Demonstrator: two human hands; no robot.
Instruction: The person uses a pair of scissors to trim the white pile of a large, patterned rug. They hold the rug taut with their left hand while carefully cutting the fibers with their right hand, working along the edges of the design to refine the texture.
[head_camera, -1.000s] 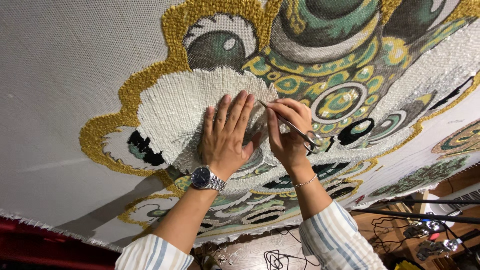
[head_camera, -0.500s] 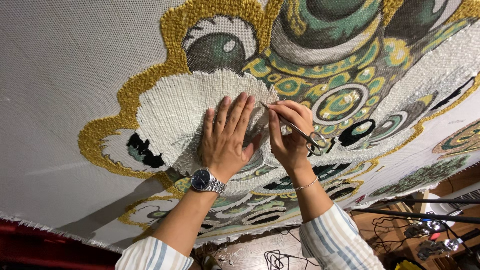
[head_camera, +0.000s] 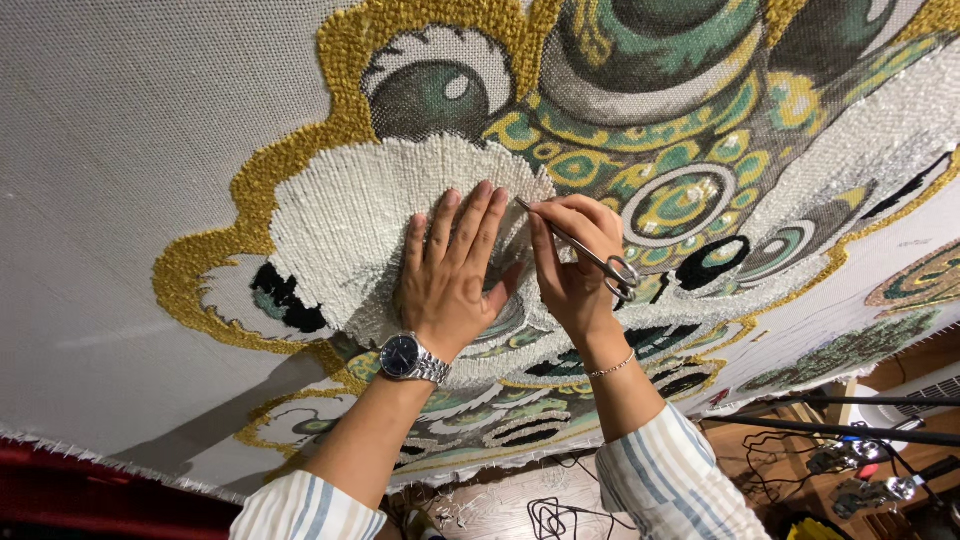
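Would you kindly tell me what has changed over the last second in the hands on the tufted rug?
Very little. The right hand keeps its grip on the small scissors, tips at the white pile, having shifted only slightly. The left hand stays pressed flat beside it, and the wristwatch and rug are unchanged.

The left hand (head_camera: 452, 275) lies flat on the rug (head_camera: 150, 150) at frame centre; the right hand (head_camera: 572, 270) with scissors (head_camera: 585, 252) sits just right of it, cables (head_camera: 545, 515) below.
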